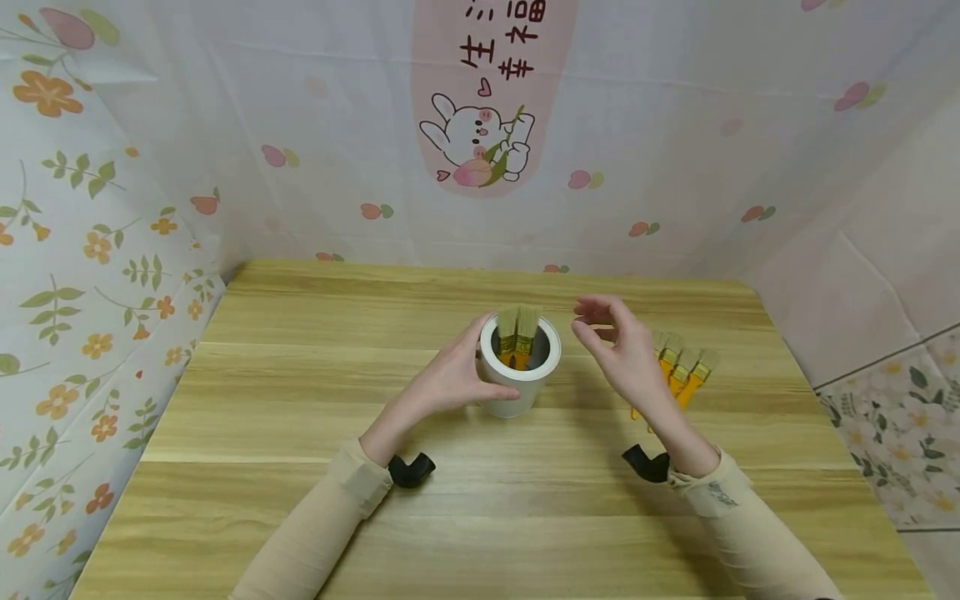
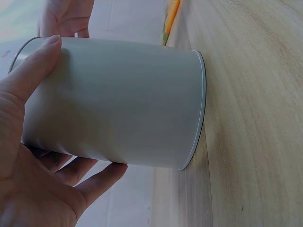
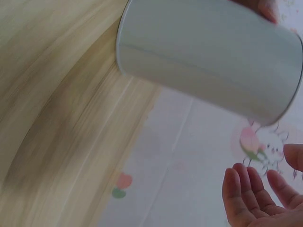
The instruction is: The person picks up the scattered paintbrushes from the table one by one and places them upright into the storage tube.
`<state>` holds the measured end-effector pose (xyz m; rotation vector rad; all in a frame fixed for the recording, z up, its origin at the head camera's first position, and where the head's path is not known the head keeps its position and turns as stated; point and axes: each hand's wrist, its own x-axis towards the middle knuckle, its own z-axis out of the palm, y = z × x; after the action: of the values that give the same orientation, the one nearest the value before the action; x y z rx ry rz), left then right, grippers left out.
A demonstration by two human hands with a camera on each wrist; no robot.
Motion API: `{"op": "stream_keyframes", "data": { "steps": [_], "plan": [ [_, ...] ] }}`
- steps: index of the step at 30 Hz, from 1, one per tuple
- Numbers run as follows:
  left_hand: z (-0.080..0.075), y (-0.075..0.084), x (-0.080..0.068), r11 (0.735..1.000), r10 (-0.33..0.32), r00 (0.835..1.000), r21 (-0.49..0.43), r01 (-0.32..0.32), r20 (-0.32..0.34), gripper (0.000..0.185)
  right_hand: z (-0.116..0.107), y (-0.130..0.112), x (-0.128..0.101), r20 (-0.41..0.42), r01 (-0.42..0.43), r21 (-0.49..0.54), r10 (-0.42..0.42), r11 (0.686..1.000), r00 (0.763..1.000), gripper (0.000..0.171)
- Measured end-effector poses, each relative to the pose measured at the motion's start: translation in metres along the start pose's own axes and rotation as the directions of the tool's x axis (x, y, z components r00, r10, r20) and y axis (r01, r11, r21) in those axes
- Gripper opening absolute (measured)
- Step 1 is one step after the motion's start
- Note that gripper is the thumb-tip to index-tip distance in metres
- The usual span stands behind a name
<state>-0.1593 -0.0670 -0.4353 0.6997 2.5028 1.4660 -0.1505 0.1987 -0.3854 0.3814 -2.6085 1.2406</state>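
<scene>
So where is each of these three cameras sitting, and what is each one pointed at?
Head: worn on the person's head, looking forward and down at the wooden table; both sleeved forearms show, the left hand gripping a white cup of brushes, and the empty right hand.
Left wrist: beside the cup, looking along the table; thumb and fingers wrap it.
Right wrist: low on the other side, looking up past the cup; only fingertips show.
Shared: all three see the cup and table.

upright white cup [image 1: 519, 372] holding two brushes [image 1: 517, 334]
</scene>
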Motion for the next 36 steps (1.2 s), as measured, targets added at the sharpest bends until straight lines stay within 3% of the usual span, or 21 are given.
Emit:
{"op": "stream_keyframes", "data": {
  "steps": [9,20,27,36],
  "plan": [
    [-0.001,0.001,0.000,1.000,-0.017,1.000,0.025,0.017,0.005,0.114,-0.027,0.025,-0.002,-0.042,-0.087,0.011,0.088,0.996,0.995,0.047],
    [-0.002,0.000,0.000,0.999,-0.023,1.000,0.026,0.022,0.012,0.114,-0.052,0.061,-0.008,0.015,-0.244,0.035,0.244,0.969,0.970,0.061],
    [-0.002,-0.001,0.000,1.000,-0.011,1.000,0.023,0.011,0.015,0.114,-0.061,0.076,-0.018,0.108,-0.365,-0.064,0.370,0.929,0.923,0.075],
    [-0.001,-0.001,0.000,1.000,-0.006,1.000,0.018,0.006,0.016,0.115,-0.063,0.091,-0.028,0.228,-0.464,-0.220,0.508,0.858,0.831,0.088]
  ]
}}
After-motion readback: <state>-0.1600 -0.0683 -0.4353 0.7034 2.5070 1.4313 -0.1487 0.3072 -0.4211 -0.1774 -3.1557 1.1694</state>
